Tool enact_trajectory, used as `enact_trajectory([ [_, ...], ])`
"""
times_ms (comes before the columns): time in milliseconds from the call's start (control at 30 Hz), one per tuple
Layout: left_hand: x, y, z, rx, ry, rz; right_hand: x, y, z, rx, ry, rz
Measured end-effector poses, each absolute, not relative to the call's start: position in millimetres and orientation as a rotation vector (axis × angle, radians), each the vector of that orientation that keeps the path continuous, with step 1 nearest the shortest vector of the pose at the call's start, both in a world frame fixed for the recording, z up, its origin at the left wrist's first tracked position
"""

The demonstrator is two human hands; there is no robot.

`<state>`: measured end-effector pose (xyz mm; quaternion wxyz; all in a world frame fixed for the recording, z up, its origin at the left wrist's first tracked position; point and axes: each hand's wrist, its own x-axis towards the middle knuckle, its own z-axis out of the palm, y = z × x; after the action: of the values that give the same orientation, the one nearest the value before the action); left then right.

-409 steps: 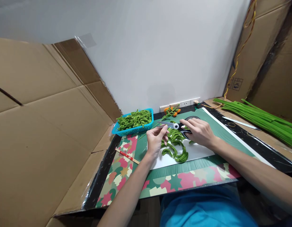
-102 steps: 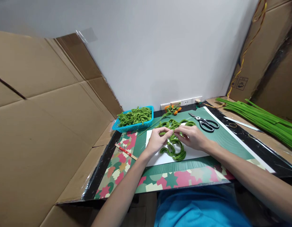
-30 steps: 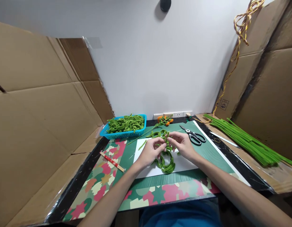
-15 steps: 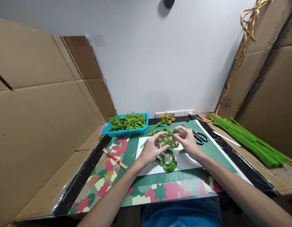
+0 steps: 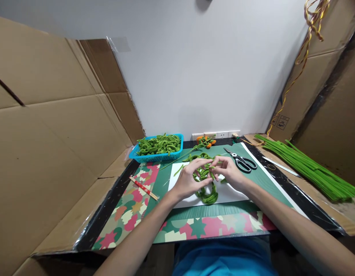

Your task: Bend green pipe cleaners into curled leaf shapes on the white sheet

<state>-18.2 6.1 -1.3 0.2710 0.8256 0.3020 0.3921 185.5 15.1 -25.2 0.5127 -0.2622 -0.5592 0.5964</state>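
green fuzzy piece point(image 5: 212, 172) pinched in right hand point(image 5: 227, 171); left hand point(image 5: 191, 178) curved, fingers apart, beside it; scissors point(image 5: 241, 160) to right, basket point(image 5: 158, 155) far left.

The person's left hand point(image 5: 186, 183) and right hand point(image 5: 229, 174) are bare, with slim fingers; the left forearm point(image 5: 143, 234) and right forearm point(image 5: 286, 214) are bare too, long and slender, smooth in outline and narrowing towards the wrists. A bright blue cloth garment point(image 5: 223, 258) covers the visible part of the body, loosely creased; its cut is unclear.
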Motion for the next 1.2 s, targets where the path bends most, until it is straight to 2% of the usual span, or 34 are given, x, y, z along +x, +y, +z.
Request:
enact_trajectory([
  [300,-15.3,4.1,-6.8,2.380,0.928,1.088,180.9,16.5,-31.2,-0.721,-1.251,1.463],
  [833,-9.5,4.4,-2.5,1.952,0.952,1.277,179.2,12.4,-22.8,-0.678,-1.306,1.399],
  [1200,-11.5,16.1,-5.4,1.637,0.856,1.177,177.9,12.0,-22.8,-0.659,-1.294,1.352],
])
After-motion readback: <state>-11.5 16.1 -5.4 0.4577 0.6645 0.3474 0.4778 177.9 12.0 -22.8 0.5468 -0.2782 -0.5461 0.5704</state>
